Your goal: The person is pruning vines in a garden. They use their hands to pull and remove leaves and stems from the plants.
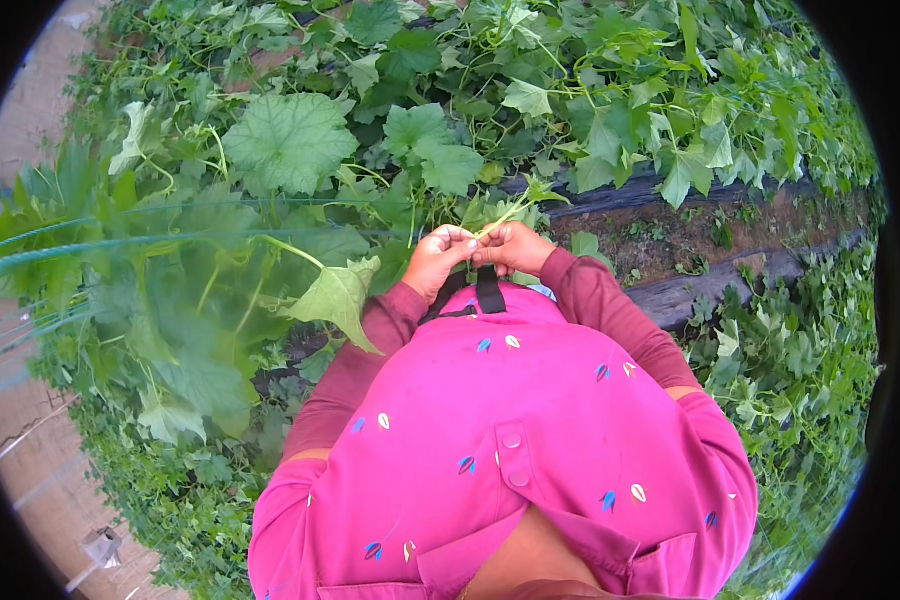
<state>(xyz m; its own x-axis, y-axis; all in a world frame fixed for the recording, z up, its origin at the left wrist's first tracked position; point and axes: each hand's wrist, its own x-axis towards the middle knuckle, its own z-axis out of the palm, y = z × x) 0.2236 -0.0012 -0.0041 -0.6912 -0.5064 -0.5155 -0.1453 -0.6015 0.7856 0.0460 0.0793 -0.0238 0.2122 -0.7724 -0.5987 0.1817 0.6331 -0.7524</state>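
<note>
My left hand (439,259) and my right hand (519,248) meet at the waist of a pink shirt. Both pinch a pale green vine stem (508,217) between thumb and fingers. From the fingers the stem slants up to the right, ending in a small leafy tip (544,191). Its lower end is hidden by the hands. A black strap (490,291) hangs just below them. Beside my left forearm droops a light green lobed leaf (337,296) on a long stalk.
Teal cords (82,251) stretch across the left, close to the camera and partly blurred. Dense lobed-leaf vines (292,142) surround me. Black plastic mulch film (720,281) edges a strip of bare soil (660,240) on the right. A pale ground strip (30,442) runs along the far left.
</note>
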